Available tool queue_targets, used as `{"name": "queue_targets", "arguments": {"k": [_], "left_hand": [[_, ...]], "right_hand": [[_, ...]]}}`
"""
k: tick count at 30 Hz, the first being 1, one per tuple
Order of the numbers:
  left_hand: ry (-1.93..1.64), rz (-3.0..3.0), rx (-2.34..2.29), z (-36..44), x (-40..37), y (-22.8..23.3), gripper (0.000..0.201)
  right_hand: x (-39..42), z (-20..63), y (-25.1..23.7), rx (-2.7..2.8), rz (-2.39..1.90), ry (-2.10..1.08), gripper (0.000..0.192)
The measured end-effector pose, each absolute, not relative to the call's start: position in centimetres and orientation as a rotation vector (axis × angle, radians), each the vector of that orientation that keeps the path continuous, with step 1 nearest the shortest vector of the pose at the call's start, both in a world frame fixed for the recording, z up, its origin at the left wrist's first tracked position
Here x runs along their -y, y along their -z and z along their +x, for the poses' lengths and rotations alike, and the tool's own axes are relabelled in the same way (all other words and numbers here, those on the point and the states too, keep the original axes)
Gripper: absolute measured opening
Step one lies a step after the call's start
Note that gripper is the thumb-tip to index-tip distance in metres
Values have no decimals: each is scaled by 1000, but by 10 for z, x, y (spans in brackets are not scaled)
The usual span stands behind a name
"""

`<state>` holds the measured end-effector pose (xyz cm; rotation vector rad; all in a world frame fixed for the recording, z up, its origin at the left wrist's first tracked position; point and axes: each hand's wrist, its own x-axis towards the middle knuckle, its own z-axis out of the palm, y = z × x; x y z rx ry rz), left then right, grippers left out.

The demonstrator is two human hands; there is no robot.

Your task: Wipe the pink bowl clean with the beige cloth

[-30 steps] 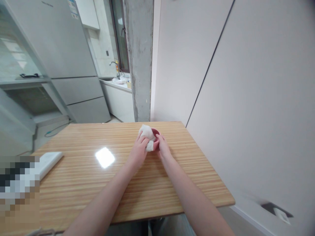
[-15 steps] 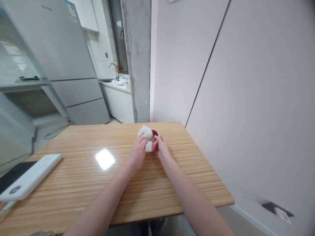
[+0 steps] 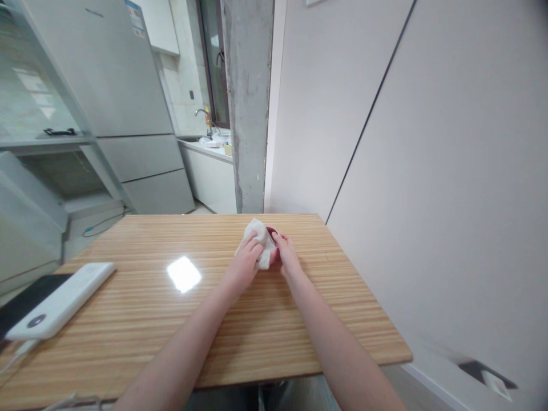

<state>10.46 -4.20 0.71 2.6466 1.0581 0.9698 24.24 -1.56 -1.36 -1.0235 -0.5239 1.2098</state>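
Both hands meet at the far middle of the wooden tabletop [image 3: 128,319]. The left hand [image 3: 245,264] pinches a white cloth [image 3: 260,240] against a small red bowl [image 3: 273,234], which the right hand [image 3: 287,260] clasps from its side. Far left lies a white device [image 3: 60,299].

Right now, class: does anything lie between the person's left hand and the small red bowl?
Yes. A crumpled white cloth lies between the left hand and the red bowl, pressed against its near-left side and covering most of it. The right hand touches the bowl directly on its right side.
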Motion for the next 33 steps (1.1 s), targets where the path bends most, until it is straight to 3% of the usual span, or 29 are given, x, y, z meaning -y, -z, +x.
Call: {"name": "queue_targets", "arguments": {"k": [5,11,17,29,33], "left_hand": [[-880,2647,-964,105,44,-11,30],[-1051,2459,-1279,111,53,-10,21],[-1018,2336,-1293,115,56,-11,19],[-960,2311,-1264,119,58,-7,46],[-978,2319,-1315,116,54,-4,44]], "right_hand": [[10,252,16,631,-1028,-1287,22],[9,241,23,604,-874,-1248,33],[10,241,28,530,-929,-1128,31],[9,242,27,467,-903,-1134,30],[13,237,27,539,-894,-1173,31]]}}
